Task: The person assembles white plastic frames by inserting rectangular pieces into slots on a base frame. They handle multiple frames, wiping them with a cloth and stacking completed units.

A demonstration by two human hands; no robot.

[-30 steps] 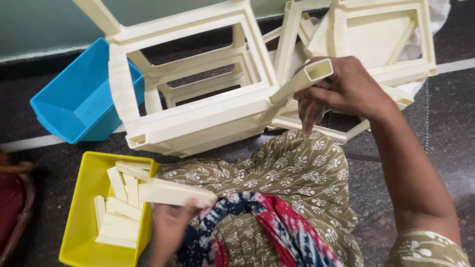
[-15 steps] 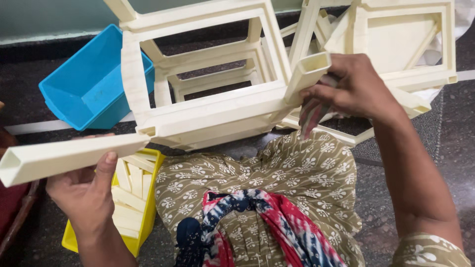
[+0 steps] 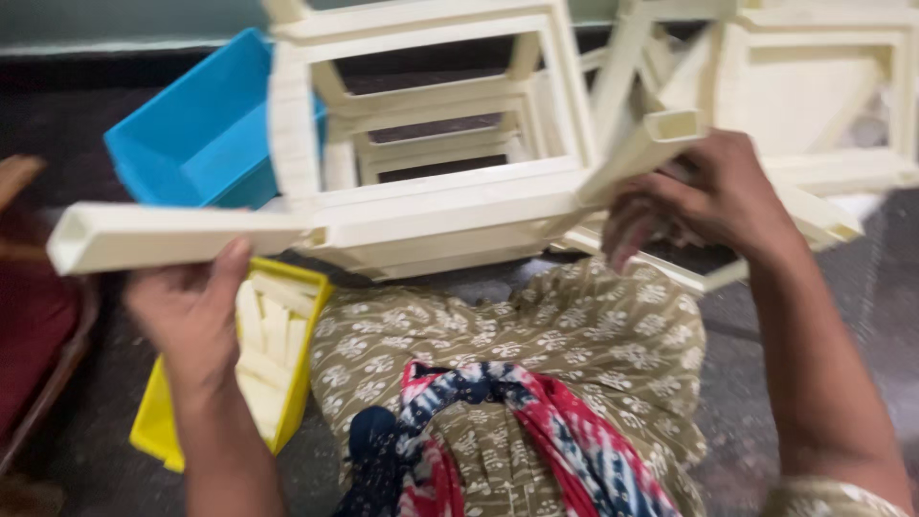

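My left hand (image 3: 191, 316) grips a long cream square-section plastic bar (image 3: 163, 236), held level with its open end pointing left and its right end against the cream plastic frame (image 3: 431, 206). My right hand (image 3: 704, 201) is closed around an upward-slanting leg (image 3: 646, 144) of that frame, at its right side. The frame lies on its side on the floor in front of my patterned lap. The picture is blurred by motion.
A yellow bin (image 3: 302, 378) with several cream bars stands by my left knee. A blue bin (image 3: 206, 134) lies tilted behind the bar. More cream frames (image 3: 823, 96) are stacked at the back right. A dark red thing (image 3: 33, 325) sits at the left edge.
My left hand took a bar out of the yellow bin, lifted it and has brought it to the right against the frame's left corner. My right hand has kept its hold on the leg.
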